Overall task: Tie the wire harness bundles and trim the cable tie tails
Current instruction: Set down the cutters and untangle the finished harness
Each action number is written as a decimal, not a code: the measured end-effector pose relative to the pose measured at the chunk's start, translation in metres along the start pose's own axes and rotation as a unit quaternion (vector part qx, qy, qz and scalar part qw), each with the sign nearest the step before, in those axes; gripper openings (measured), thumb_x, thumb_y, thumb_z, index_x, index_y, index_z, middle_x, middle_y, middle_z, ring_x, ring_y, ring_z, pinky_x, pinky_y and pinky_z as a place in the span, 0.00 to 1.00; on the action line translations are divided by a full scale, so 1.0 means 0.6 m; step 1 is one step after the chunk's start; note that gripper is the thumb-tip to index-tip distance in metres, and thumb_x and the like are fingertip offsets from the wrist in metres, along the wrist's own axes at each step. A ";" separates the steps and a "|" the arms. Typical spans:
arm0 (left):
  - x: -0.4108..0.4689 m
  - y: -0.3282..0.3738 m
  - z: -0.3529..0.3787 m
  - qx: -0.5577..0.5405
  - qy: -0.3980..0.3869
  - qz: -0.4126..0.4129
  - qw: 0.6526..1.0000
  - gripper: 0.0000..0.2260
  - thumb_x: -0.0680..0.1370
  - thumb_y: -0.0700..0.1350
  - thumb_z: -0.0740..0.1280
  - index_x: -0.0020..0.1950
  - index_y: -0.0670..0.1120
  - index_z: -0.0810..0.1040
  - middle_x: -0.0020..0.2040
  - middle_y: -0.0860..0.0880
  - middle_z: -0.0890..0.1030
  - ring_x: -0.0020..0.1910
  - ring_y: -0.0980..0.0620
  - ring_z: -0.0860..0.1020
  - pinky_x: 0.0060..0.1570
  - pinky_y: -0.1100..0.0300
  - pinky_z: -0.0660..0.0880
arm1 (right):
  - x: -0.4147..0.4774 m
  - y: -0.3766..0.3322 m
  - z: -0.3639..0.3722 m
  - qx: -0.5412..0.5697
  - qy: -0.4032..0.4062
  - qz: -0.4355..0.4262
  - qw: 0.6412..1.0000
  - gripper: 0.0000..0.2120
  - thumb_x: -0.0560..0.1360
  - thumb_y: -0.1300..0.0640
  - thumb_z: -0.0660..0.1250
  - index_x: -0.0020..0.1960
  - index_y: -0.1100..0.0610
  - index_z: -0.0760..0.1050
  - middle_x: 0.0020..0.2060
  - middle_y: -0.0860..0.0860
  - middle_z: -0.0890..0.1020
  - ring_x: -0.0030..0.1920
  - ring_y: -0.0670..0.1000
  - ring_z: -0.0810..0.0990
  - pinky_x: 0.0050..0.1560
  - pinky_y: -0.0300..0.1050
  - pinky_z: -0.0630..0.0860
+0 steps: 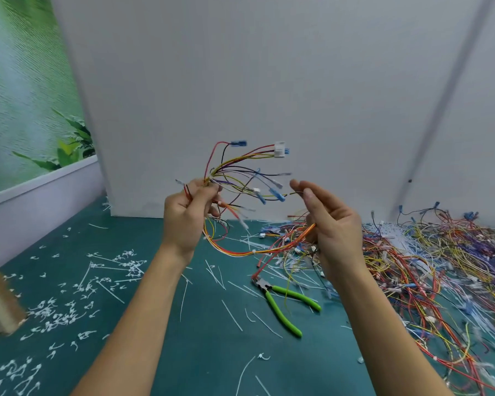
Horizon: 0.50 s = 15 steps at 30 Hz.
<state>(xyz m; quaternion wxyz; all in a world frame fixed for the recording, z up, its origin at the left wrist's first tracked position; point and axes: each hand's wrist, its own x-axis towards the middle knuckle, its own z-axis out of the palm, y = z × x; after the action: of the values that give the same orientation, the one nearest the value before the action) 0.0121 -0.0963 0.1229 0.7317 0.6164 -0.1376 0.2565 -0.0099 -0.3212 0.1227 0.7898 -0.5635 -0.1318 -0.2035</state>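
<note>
Above the green-handled cutters [280, 312], the left hand [183, 221] clamps the limp, light wire harness [220, 170] at its neck, the surest hold. The right hand [335, 227] hangs spread.

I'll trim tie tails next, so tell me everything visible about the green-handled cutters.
The cutters lie flat on the teal table. Dark metal jaws point away and left; two bright green, plastic-looking handles splay toward the near right. Loose wires and white tie offcuts lie around them. The left hand and right hand are raised, touching neither handle.
</note>
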 end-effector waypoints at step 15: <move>0.020 -0.015 -0.011 -0.017 0.089 -0.059 0.994 0.12 0.81 0.50 0.68 0.49 0.41 0.79 0.45 0.43 0.87 0.31 0.49 0.83 0.35 0.57 0.80 | 0.007 0.005 -0.044 -0.221 -0.357 0.212 0.882 0.16 0.83 0.51 0.68 0.70 0.48 0.78 0.53 0.55 0.88 0.36 0.51 0.85 0.28 0.39 0.75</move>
<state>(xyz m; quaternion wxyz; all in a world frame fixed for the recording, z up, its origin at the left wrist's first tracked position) 0.0263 -0.0883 0.1202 0.7654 0.5854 -0.0394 0.2642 -0.0055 -0.3462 0.1133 0.5687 -0.7721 -0.2341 0.1601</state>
